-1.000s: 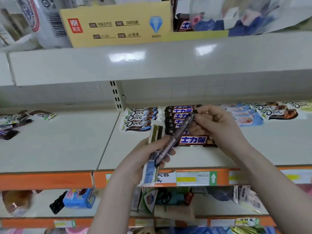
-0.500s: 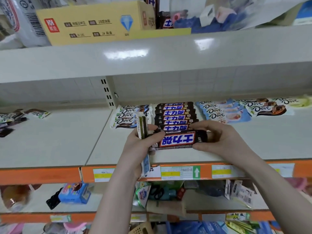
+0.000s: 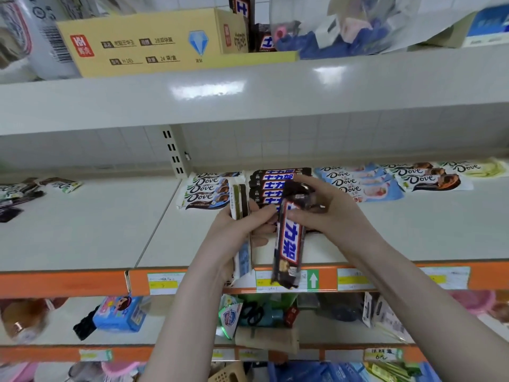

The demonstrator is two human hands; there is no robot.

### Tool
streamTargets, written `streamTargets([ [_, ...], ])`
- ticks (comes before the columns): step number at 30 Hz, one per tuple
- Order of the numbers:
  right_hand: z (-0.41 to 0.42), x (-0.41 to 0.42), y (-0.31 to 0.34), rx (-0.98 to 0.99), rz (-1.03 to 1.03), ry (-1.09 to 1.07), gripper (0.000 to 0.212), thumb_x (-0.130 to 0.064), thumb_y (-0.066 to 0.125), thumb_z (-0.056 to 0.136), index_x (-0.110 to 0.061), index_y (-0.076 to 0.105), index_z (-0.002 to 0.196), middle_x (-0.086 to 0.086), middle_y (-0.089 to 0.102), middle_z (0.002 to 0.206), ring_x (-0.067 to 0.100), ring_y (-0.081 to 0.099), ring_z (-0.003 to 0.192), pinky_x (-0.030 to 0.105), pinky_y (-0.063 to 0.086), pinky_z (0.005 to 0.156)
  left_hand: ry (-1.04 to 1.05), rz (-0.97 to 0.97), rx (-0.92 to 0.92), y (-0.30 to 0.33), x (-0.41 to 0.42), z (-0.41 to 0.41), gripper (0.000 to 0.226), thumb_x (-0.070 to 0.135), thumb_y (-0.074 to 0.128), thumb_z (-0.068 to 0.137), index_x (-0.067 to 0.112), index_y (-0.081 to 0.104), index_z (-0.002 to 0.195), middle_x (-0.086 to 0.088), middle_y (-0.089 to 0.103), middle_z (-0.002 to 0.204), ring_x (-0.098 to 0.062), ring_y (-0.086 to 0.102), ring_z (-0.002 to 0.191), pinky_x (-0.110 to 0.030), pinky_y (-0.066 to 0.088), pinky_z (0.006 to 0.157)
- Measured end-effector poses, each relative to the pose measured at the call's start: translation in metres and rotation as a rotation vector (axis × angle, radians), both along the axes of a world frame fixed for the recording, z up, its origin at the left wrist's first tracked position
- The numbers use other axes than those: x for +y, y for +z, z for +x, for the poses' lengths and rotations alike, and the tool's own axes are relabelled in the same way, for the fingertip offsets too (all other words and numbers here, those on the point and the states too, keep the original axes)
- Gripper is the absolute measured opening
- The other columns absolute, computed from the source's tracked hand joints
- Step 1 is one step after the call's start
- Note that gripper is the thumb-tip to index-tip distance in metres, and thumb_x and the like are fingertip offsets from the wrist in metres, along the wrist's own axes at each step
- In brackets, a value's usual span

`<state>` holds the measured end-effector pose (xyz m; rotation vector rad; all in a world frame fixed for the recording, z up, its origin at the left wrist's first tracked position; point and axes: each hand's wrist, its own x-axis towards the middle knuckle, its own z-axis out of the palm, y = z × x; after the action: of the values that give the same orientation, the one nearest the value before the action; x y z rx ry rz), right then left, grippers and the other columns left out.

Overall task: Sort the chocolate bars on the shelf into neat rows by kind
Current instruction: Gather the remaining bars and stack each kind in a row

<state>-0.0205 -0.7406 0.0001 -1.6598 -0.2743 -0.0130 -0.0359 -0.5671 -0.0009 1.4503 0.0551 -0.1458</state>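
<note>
Both forearms are bare up to the frame edge, no sleeves showing. The left hand (image 3: 234, 230) and right hand (image 3: 330, 213) wear no gloves.

Both forearms raised from below, meeting over the shelf's (image 3: 82, 230) front edge. Left hand (image 3: 234, 230) curled around upright bars (image 3: 240, 205), thumb across. Right hand (image 3: 327, 213) gripping a dark bar's (image 3: 289, 244) upper end, fingers wrapped, wrist bent inward.

A shop: metal shelves (image 3: 82, 224) with orange price-label strips (image 3: 63, 282), stocked with packaged chocolate bars (image 3: 278, 183).
</note>
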Motion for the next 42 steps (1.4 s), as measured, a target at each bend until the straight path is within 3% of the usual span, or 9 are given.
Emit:
streamTargets([
  [4,-0.001,0.004,0.005,-0.028,-0.167,0.069,0.081,-0.012,0.080,0.064,-0.039,0.039,0.129,0.002,0.072,0.073,0.014,0.071,0.072,0.024,0.057,0.062,-0.007,0.032,-0.049,0.011,-0.002,0.003,0.029,0.009,0.075,0.074,0.003,0.061,0.098,-0.007,0.076,0.084,-0.021,0.073,0.074,-0.034,0.060,0.070],
  [9,-0.004,0.004,-0.002,-0.152,-0.269,-0.043,0.063,-0.019,0.079,0.067,-0.038,0.049,0.120,-0.005,0.068,0.076,0.005,0.066,0.068,0.012,0.052,0.058,0.065,-0.020,-0.055,0.011,-0.006,0.003,0.026,-0.002,0.074,0.072,0.001,0.061,0.094,-0.010,0.075,0.081,-0.023,0.072,0.070,-0.032,0.059,0.060],
  [15,-0.024,-0.003,-0.022,-0.403,-0.511,-0.116,0.051,-0.028,0.078,0.067,-0.030,0.061,0.114,-0.032,0.053,0.090,-0.018,0.052,0.087,0.001,0.039,0.076,0.208,-0.192,0.055,-0.001,0.002,0.006,0.017,-0.002,0.070,0.076,-0.002,0.060,0.090,-0.014,0.074,0.074,-0.024,0.072,0.067,-0.029,0.057,0.053],
  [18,-0.021,-0.008,-0.028,-0.419,-0.574,-0.093,0.050,-0.023,0.078,0.068,-0.021,0.063,0.116,-0.021,0.056,0.093,-0.011,0.052,0.084,0.000,0.037,0.075,0.158,-0.192,0.120,-0.009,0.006,0.006,0.012,-0.005,0.068,0.076,0.000,0.059,0.083,-0.018,0.073,0.075,-0.026,0.072,0.069,-0.028,0.056,0.052],
  [21,-0.013,-0.015,-0.028,-0.350,-0.527,-0.019,0.043,-0.014,0.076,0.072,-0.021,0.065,0.112,-0.024,0.054,0.093,-0.014,0.053,0.090,0.000,0.039,0.075,0.131,-0.226,0.203,-0.018,0.011,0.007,0.016,-0.006,0.064,0.078,0.003,0.056,0.068,-0.022,0.070,0.077,-0.032,0.071,0.077,-0.031,0.058,0.053],
  [23,-0.004,-0.019,-0.030,-0.319,-0.572,0.031,0.037,-0.012,0.071,0.077,-0.019,0.065,0.112,-0.016,0.056,0.094,-0.007,0.055,0.088,0.001,0.039,0.075,0.163,-0.262,0.228,-0.023,0.014,0.009,0.016,-0.005,0.063,0.079,0.004,0.052,0.072,-0.023,0.067,0.082,-0.033,0.069,0.083,-0.031,0.058,0.052],
  [29,0.013,-0.019,-0.039,-0.373,-0.791,0.092,0.035,-0.010,0.063,0.083,-0.014,0.061,0.118,-0.002,0.053,0.103,0.007,0.048,0.094,0.010,0.038,0.083,0.226,-0.385,0.186,-0.032,0.021,0.012,0.012,-0.001,0.062,0.081,0.003,0.057,0.090,-0.015,0.070,0.073,-0.020,0.071,0.067,-0.030,0.057,0.052],
  [33,0.015,-0.019,-0.037,-0.454,-0.891,0.077,0.040,-0.016,0.068,0.080,-0.013,0.061,0.119,0.009,0.060,0.110,0.020,0.054,0.099,0.028,0.042,0.087,0.200,-0.394,0.184,-0.035,0.023,0.012,0.006,0.000,0.062,0.081,0.003,0.056,0.082,-0.015,0.070,0.075,-0.022,0.071,0.070,-0.033,0.059,0.056],
  [42,0.015,-0.033,-0.040,-0.442,-0.934,0.049,0.039,-0.019,0.077,0.071,-0.018,0.068,0.109,0.007,0.063,0.108,0.023,0.056,0.100,0.030,0.043,0.088,0.170,-0.406,0.185,-0.032,0.027,0.010,0.015,-0.002,0.062,0.081,0.007,0.055,0.072,-0.011,0.070,0.066,-0.017,0.069,0.060,-0.028,0.056,0.051],
])
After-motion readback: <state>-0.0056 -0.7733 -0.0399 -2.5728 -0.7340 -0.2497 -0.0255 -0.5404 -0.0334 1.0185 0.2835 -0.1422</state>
